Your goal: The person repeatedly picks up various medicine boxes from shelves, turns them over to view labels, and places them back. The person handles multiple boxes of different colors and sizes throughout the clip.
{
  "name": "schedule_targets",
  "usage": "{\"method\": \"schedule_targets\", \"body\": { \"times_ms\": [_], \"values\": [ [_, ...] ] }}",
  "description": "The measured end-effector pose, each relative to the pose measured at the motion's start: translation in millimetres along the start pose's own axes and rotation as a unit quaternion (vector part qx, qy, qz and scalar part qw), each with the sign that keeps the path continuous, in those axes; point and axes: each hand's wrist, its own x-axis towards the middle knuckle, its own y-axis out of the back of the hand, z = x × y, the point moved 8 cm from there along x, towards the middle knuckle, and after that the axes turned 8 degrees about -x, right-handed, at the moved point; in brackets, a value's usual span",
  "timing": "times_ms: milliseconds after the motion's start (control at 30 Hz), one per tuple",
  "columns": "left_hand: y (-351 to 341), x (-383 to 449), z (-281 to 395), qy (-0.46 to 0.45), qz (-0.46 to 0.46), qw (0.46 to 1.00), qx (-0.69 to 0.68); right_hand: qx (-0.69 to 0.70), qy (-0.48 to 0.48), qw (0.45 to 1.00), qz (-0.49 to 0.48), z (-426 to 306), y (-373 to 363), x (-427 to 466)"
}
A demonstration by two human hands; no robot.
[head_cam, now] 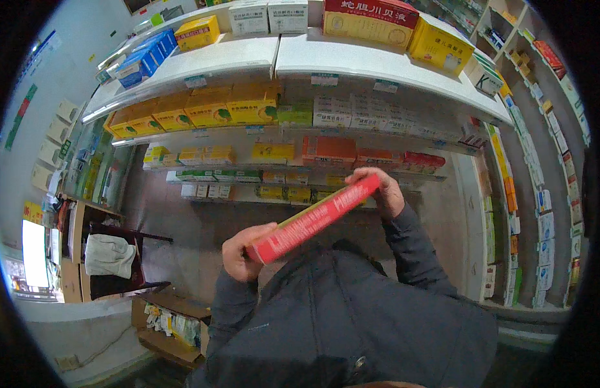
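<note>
A long red carton [317, 218] with white print on the side towards me is held tilted in front of my chest, its right end higher. My left hand [244, 252] grips its lower left end. Around the upper right end my right hand [380, 191] is closed. The print is blurred, and the carton's far side is hidden. Beyond the hands stand shelves [329, 53] with medicine boxes: a large red and yellow box [368, 22] and a yellow box [440, 46] on top, orange-yellow boxes [251, 106] and white boxes [331, 111] on the tier below.
Left of me is a dark chair [142, 257] with a pale cloth [110, 256] over it. An open cardboard box [171, 347] of small packs sits at the lower left. Tall shelving [523, 194] with boxes runs along the right. Lower tiers ahead hold red boxes [329, 150].
</note>
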Motion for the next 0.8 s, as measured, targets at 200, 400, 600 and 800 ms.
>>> {"method": "schedule_targets", "body": {
  "times_ms": [200, 400, 600, 800],
  "values": [
    [-13.5, -14.1, -59.1, 0.174, 0.188, 0.878, -0.404, -0.133, 0.038, 0.989, 0.043, -19.7, -13.0, -9.0],
    [-24.4, -12.4, -76.7, 0.180, 0.197, 0.871, -0.412, -0.061, 0.000, 0.995, 0.080, -12.8, -14.9, -15.1],
    [-26.2, 4.3, -57.2, 0.072, 0.171, 0.948, -0.260, -0.051, -0.010, 0.991, 0.126, -15.1, -6.7, -17.2],
    [-34.9, 19.1, -29.1, 0.001, 0.147, 0.987, -0.058, -0.011, -0.015, 0.987, 0.158, -27.9, -2.2, -15.9]
  ]
}}
